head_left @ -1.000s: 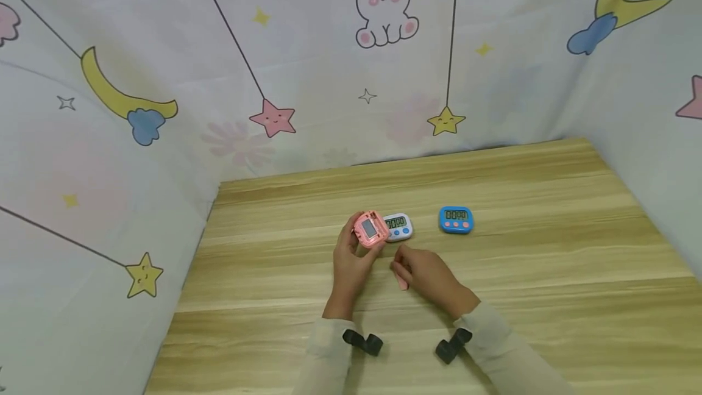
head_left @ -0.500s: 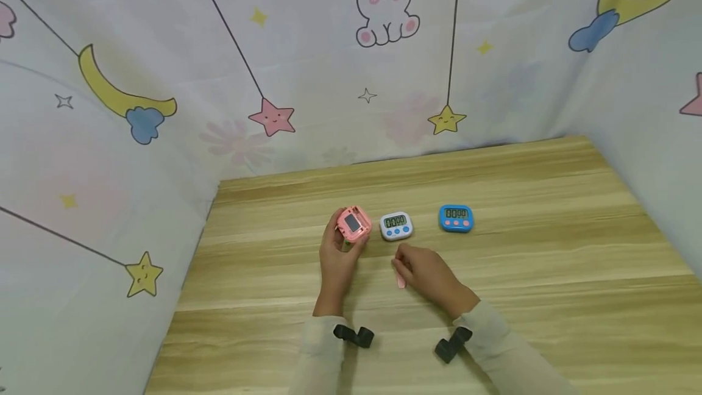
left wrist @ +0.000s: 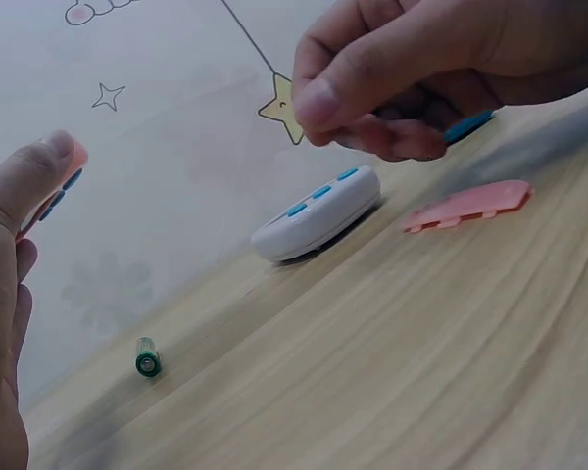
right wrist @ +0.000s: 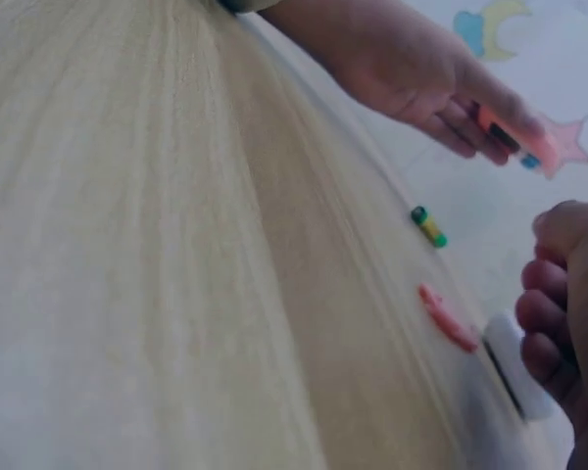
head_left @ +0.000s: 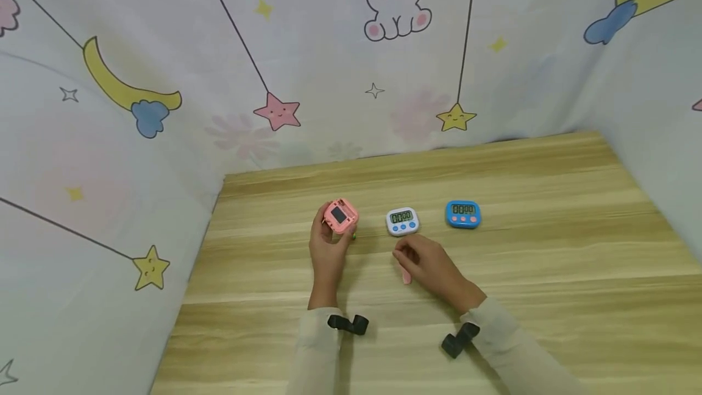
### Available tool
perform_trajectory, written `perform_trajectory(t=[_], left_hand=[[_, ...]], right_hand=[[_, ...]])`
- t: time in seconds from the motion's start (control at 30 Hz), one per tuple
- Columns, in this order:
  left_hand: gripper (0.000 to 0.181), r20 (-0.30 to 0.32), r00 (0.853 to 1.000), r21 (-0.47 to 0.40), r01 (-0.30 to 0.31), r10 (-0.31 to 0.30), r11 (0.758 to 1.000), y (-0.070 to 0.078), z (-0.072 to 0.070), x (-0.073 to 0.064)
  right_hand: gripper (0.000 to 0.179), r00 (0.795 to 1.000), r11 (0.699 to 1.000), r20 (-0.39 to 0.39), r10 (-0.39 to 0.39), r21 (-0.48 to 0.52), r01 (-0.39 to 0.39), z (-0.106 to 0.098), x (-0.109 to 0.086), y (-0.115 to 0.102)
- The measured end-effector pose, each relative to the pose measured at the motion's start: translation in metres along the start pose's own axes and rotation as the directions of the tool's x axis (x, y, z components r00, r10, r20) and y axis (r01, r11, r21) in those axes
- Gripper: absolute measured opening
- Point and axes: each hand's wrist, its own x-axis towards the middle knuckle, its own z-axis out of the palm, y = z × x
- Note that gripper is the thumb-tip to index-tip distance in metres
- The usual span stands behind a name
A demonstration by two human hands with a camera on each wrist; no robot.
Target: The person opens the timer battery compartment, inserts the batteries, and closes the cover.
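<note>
My left hand holds a pink digital timer above the table, its back facing up with the cover off and an empty-looking battery slot bared. Below it on the wood lies a small green battery, which also shows in the right wrist view. My right hand hovers with curled fingers, thumb against the index finger; nothing is visible in it. Under that hand the pink battery cover lies on the table, apart from the fingers. Just beyond the right hand, a white timer lies screen up.
A blue timer lies to the right of the white one. The wood-grain table ends at the back against a white cloth printed with stars, moons and a rabbit. Cloth also hangs at both sides.
My left hand has carried the pink timer leftward, away from the white timer it partly covered. The green battery has come into sight beside the left hand. My right hand has hardly moved.
</note>
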Motion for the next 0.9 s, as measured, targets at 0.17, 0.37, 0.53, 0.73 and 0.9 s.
perform_trajectory(t=[0.17, 0.37, 0.53, 0.73, 0.9], left_hand=[[0.073, -0.001, 1.0, -0.021, -0.007, 0.007, 1.0, -0.003, -0.003, 0.0], [0.073, 0.001, 1.0, -0.062, 0.009, -0.009, 0.998, -0.001, -0.003, 0.002], [0.074, -0.017, 1.0, -0.082, -0.008, 0.006, 0.997, 0.002, -0.002, 0.003], [0.074, -0.046, 0.999, -0.093, 0.001, -0.005, 0.996, -0.02, -0.004, 0.005], [0.075, -0.047, 0.999, -0.108, -0.023, 0.018, 0.994, -0.03, -0.004, 0.005]], right_hand=[[0.019, 0.999, 1.0, 0.046, 0.015, 0.027, -0.016, 0.005, 0.011, -0.007], [0.033, 0.987, 1.0, 0.161, 0.01, -0.019, -0.008, 0.011, 0.033, -0.014], [0.043, 0.971, 0.998, 0.238, -0.009, -0.066, 0.025, 0.016, 0.057, -0.02], [0.051, 0.93, 0.989, 0.363, 0.047, -0.147, 0.007, 0.027, 0.08, -0.027], [0.048, 0.916, 0.979, 0.392, 0.088, -0.204, -0.006, 0.038, 0.092, -0.03]])
